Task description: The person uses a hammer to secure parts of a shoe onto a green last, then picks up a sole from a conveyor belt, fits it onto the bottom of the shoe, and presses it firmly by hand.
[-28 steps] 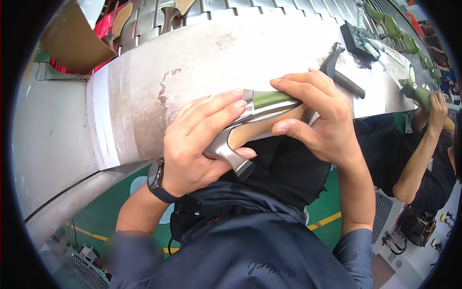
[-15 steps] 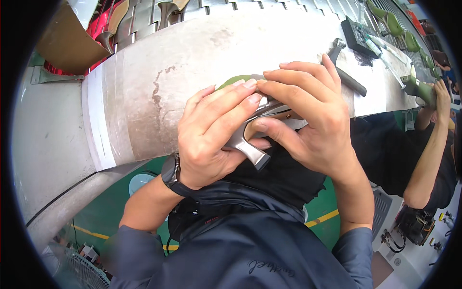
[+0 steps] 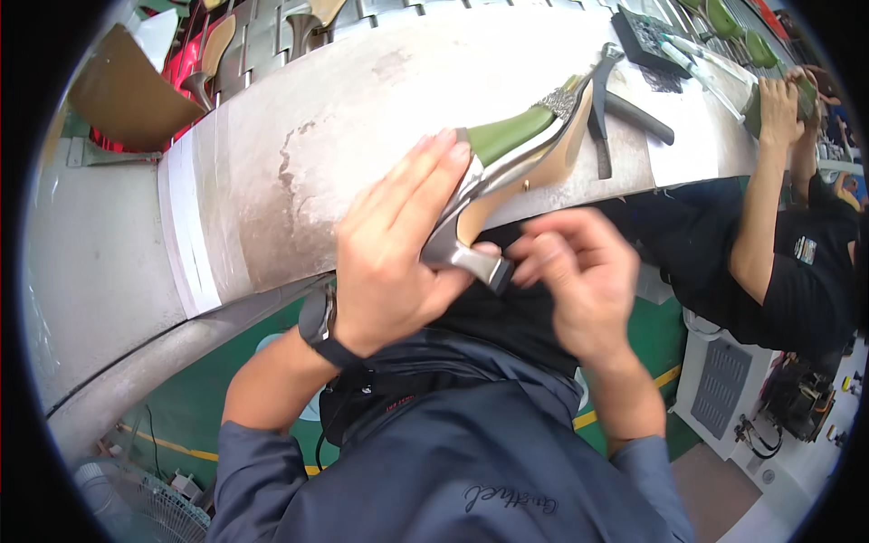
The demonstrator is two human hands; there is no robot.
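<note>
My left hand (image 3: 394, 235) is wrapped round the back of a high-heeled shoe (image 3: 516, 136), its thumb below by the heel. The shoe has a green upper, silver trim, a glittery band near the toe and a beige sole. It lies tilted on its side, toe pointing away to the right over the bench edge. Its metallic heel with a black tip points toward me. My right hand (image 3: 588, 271) is just right of the heel tip, apart from the sole. Its fingers are curled and smeared by motion; whether they hold anything cannot be seen.
Beyond the toe lie dark-handled pincers (image 3: 638, 118), a black block (image 3: 647, 41) and syringes (image 3: 706, 81) on the pale bench (image 3: 362, 109). Shoes rest on a slatted metal conveyor (image 3: 398, 11) behind. At right, a co-worker's hand (image 3: 780, 113) is at a green piece. A brown board (image 3: 136, 86) stands far left.
My right hand has come off the top of the shoe and moved down beside the heel, uncovering the front of the shoe. My left hand keeps hold of the back part.
</note>
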